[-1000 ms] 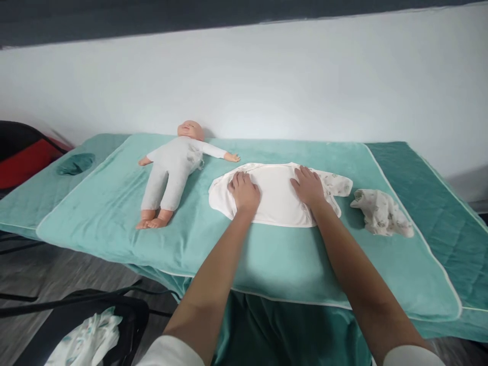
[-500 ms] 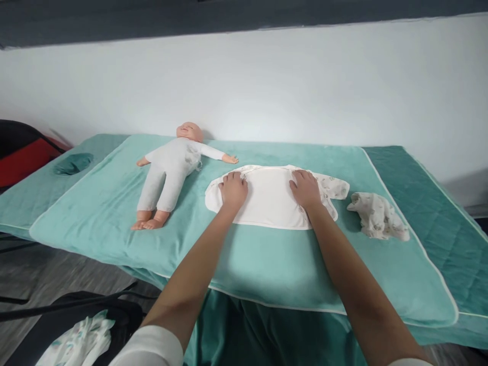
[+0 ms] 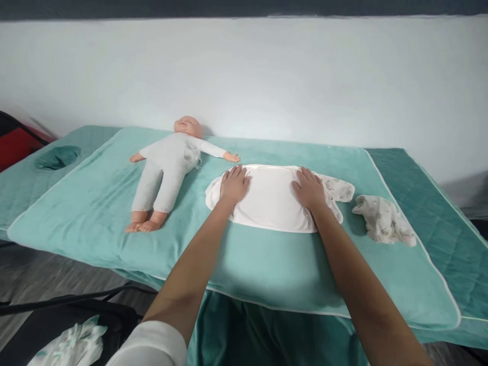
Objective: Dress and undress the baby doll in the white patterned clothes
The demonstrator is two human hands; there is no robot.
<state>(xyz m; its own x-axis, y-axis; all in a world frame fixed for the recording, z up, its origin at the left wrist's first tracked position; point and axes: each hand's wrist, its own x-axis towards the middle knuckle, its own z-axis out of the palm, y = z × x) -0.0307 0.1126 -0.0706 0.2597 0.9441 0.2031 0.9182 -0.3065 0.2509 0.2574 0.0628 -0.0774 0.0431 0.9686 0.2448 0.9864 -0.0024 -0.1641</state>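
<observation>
A small white baby top (image 3: 271, 198) lies spread on the green mat, its patterned sleeve stretching out to the right. My left hand (image 3: 234, 184) rests flat on its left side, fingers stretched out. On its right side lies my right hand (image 3: 309, 189), also flat with the fingers apart. Neither hand grips the cloth. To the left a baby doll (image 3: 165, 170) in a white body lies on its back, one arm reaching toward the top. A crumpled patterned baby garment (image 3: 385, 219) sits to the right of the top.
The green mat (image 3: 87, 198) covers a massage-type bed with a face hole (image 3: 57, 157) at the left end. A white wall (image 3: 244, 76) rises behind. At the lower left, a black chair (image 3: 114, 320) holds a crumpled printed cloth (image 3: 72, 343).
The view has shifted slightly. My left hand's fingers look straighter and more spread on the top. The doll and the crumpled garment lie as before.
</observation>
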